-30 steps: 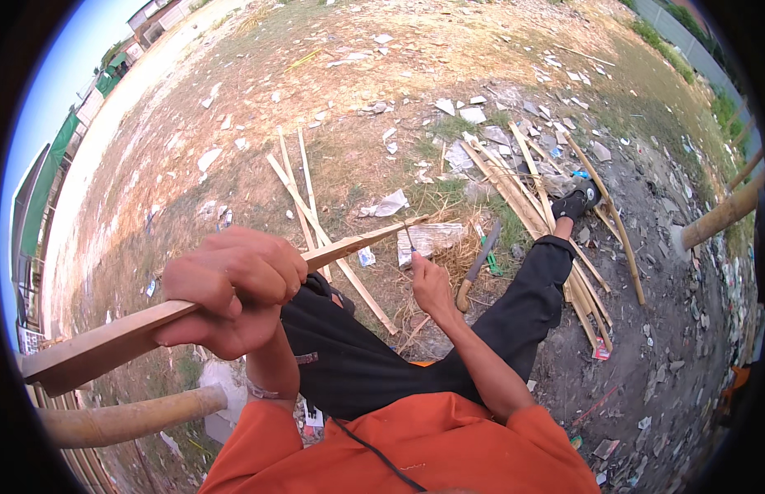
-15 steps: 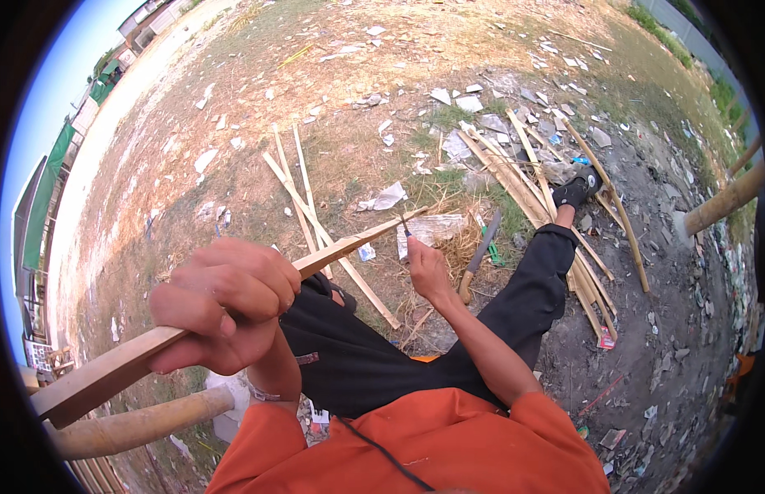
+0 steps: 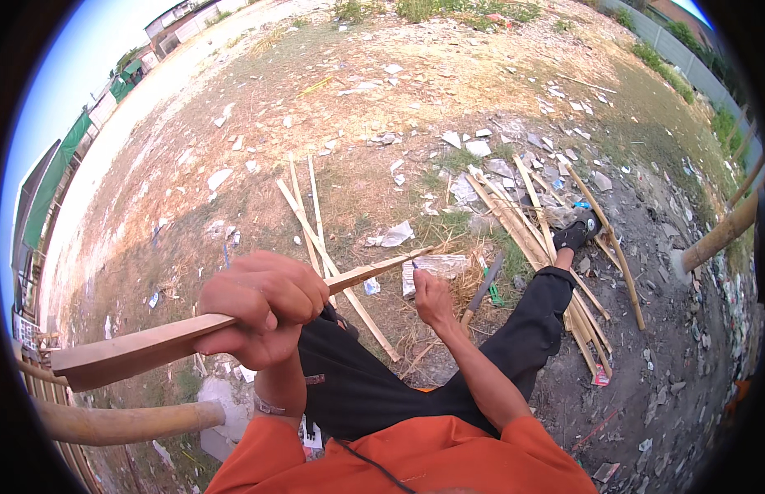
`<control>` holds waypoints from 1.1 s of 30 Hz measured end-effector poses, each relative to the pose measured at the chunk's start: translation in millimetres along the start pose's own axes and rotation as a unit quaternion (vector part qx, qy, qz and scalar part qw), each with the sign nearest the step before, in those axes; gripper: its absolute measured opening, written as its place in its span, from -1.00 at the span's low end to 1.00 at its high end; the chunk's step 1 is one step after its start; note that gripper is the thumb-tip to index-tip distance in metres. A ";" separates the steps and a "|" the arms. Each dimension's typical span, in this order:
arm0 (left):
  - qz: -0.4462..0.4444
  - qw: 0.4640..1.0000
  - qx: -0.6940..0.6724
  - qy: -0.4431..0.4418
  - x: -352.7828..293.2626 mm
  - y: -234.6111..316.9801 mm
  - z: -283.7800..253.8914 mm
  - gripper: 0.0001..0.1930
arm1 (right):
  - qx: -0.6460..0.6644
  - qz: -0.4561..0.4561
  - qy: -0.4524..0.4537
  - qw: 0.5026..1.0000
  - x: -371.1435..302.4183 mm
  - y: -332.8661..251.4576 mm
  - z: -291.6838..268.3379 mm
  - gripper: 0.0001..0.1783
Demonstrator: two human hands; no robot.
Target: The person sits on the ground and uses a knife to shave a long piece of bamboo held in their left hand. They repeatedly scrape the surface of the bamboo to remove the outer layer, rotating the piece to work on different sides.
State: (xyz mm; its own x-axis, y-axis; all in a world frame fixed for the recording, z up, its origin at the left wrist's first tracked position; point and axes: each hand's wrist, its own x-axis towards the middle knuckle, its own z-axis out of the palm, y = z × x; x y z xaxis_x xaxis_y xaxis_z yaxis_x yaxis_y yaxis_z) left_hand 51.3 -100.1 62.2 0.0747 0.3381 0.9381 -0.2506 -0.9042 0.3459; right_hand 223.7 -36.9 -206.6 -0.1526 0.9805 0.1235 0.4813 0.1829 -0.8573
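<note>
My left hand (image 3: 263, 309) is wrapped round a split bamboo strip (image 3: 144, 347), thick at its near left end. The strip slants up to the right and tapers to a thin far tip. My right hand (image 3: 434, 298) is closed on what looks like a small knife (image 3: 415, 265), its handle mostly hidden by the fingers. That hand sits just below the strip's thin end; whether the blade touches it I cannot tell. On the ground right of it lies a larger knife (image 3: 485, 288) with a wooden handle, beside a green plastic item (image 3: 493, 294).
A pile of bamboo strips (image 3: 514, 218) lies by my right foot, with a bamboo stick (image 3: 610, 239) beside it. More strips (image 3: 325, 247) cross ahead of my left leg. Bamboo poles (image 3: 131, 424) (image 3: 724, 235) stand at both sides. Broken shards (image 3: 477, 148) and litter strew the ground.
My view has tilted up a little, so the scene sits lower. My right hand and the small knife have drawn back slightly from the strip's tip. My left hand keeps its grip.
</note>
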 end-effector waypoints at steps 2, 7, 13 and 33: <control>0.001 1.000 0.000 0.003 1.9 -2.4 4.0 -0.56 | 0.007 0.001 0.033 0.999 -1.3 11.5 6.2 -0.49; -0.004 1.000 -0.014 0.010 3.0 -2.8 -3.1 -0.52 | 0.011 -0.033 0.041 0.999 1.5 10.4 1.0 -0.52; -0.012 0.997 -0.036 0.070 -2.2 -8.8 -0.7 -0.49 | 0.070 -0.002 0.049 0.996 -14.6 20.6 10.8 -0.47; -0.021 1.000 -0.004 0.005 -2.6 -6.6 -16.2 -0.58 | -0.220 0.199 -0.088 0.951 16.2 80.7 -2.0 -0.38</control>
State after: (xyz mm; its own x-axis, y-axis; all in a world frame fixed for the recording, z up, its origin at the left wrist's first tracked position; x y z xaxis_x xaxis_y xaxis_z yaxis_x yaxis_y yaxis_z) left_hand 37.1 -90.8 57.2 0.0756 0.3780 0.9227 -0.2545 -0.8874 0.3844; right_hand 261.8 -6.1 -272.7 -0.0063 0.9585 -0.2851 0.8403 -0.1495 -0.5211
